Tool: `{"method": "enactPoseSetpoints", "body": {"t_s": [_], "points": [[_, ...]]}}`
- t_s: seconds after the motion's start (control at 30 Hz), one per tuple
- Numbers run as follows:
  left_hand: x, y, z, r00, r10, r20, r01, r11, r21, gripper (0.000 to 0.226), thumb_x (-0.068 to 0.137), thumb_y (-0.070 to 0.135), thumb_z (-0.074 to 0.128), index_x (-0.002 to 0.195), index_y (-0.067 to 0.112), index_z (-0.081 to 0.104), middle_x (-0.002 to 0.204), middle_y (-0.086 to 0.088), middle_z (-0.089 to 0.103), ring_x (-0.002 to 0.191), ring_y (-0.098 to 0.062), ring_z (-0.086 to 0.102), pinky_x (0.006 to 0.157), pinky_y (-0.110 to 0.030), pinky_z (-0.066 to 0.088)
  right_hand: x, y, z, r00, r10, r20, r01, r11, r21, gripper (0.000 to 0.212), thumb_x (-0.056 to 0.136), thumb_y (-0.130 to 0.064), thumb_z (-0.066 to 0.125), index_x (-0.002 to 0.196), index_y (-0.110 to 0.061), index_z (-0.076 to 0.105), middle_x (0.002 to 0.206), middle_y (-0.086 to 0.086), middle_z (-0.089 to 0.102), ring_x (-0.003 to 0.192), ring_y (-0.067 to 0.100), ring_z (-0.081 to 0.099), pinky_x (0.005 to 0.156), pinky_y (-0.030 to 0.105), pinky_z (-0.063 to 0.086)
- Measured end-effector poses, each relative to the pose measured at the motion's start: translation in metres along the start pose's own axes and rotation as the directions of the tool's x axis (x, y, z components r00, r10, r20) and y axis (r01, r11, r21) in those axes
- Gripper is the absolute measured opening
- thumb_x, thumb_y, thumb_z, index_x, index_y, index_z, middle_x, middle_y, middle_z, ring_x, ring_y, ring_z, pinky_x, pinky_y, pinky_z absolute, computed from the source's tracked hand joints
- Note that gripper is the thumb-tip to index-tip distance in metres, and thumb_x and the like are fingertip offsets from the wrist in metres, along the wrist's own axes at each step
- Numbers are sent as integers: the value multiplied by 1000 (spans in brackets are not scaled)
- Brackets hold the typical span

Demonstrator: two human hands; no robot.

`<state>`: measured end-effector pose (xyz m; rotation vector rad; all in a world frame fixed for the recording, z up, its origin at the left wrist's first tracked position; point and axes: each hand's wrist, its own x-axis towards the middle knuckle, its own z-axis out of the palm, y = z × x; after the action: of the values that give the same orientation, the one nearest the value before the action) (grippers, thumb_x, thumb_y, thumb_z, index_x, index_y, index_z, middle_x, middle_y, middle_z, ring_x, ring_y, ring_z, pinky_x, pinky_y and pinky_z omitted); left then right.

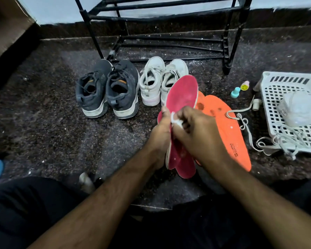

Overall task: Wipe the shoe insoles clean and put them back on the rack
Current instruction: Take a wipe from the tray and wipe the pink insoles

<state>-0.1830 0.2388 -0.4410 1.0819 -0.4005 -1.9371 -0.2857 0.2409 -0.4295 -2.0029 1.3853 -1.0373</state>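
A pink insole is gripped by the left hand — a white wipe is pinched against it by the right hand.

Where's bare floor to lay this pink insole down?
Bare floor lies left of the left hand, below the dark shoes. Right side is crowded: orange insoles, laces, basket. The pink insole is being wiped.

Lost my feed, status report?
Left hand holding pink insoles. Right hand wiping with white wad. Orange insoles on floor. Nothing obstructing.
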Motion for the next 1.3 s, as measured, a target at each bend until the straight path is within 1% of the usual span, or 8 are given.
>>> {"method": "enactPoseSetpoints", "body": {"t_s": [0.1, 0.13, 0.17, 0.37, 0.53, 0.67, 1.03, 1.3], "points": [[-3, -1, -2, 1000, 25, 1, -25, 995, 98, 77, 99, 66, 21, 111, 2, 63, 69, -10, 69, 52, -16, 65, 88, -62, 30, 1, 3, -2, 1000, -6, 3, 6, 1000, 6, 18, 83, -9, 69, 86, -24, 59, 75, -9, 61, 65, 10, 55, 63, 22, 42], [-5, -3, -1, 1000, 25, 1, -25, 979, 203, 79, 99, 66, 17, 124, 3, 58, 67, -13, 69, 44, -15, 62, 35, -14, 23, 12, 12, -5, 998, 34, -46, -34, 999, 3, 14, 84, -11, 68, 87, -22, 61, 75, -8, 63, 65, 11, 57, 64, 27, 46], [-7, -6, 0, 1000, 20, 23, -26, 960, 279, 77, 99, 66, 14, 135, 8, 52, 75, -20, 70, 42, -14, 61, 36, -31, 49, 23, 19, -9, 994, 67, -84, -65, 998, 27, 8, 85, -14, 68, 89, -20, 64, 76, -7, 65, 65, 12, 60, 65, 31, 50], [0, 0, -12, 998, 5, 68, -4, 1000, -16, 80, 97, 72, 26, 82, 13, 78, 78, -10, 71, 64, -21, 67, 65, -30, 54, -13, -2, 2, 999, -24, 28, 24, 1000, 3, 11, 84, -9, 71, 91, -17, 73, 82, -6, 67, 72, 8, 60, 70, 18, 43], [1, -6, -9, 1000, 18, 20, -23, 967, 255, 73, 97, 69, 21, 105, 13, 67, 60, -10, 61, 35, -21, 52, 34, -25, 46, 23, 17, -10, 986, 115, -116, -105, 990, 89, 11, 88, -20, 69, 95, -15, 76, 82, -4, 72, 69, 5, 63, 72, 34, 55], [5, 15, -17, 998, 49, -38, -52, 995, -81, 64, 98, 65, 34, 99, 7, 61, 90, -13, 58, 75, -22, 60, 70, -32, 55, -19, -12, 12, 997, 12, 78, -16, 999, 47, 8, 86, -17, 66, 86, -14, 73, 77, -1, 66, 70, 13, 61, 69, 34, 49], [0, 20, -14, 993, 118, 13, -118, 992, -36, 41, 99, 29, 54, 120, -6, 60, 121, -29, 58, 101, -33, 62, 111, -46, 41, 15, 13, -14, 998, -35, -48, 37, 999, 26, 14, 87, -13, 73, 100, -16, 73, 89, -7, 66, 75, 1, 59, 74, 25, 52], [-3, 27, -18, 997, 81, 2, -81, 990, -117, 69, 103, 57, 28, 89, -1, 62, 78, -16, 71, 67, -26, 71, 67, -32, 60, -4, 5, 0, 992, -91, 91, 95, 995, -41, 9, 87, -19, 69, 94, -22, 72, 82, -8, 62, 75, 6, 59, 73, 24, 47]]}}
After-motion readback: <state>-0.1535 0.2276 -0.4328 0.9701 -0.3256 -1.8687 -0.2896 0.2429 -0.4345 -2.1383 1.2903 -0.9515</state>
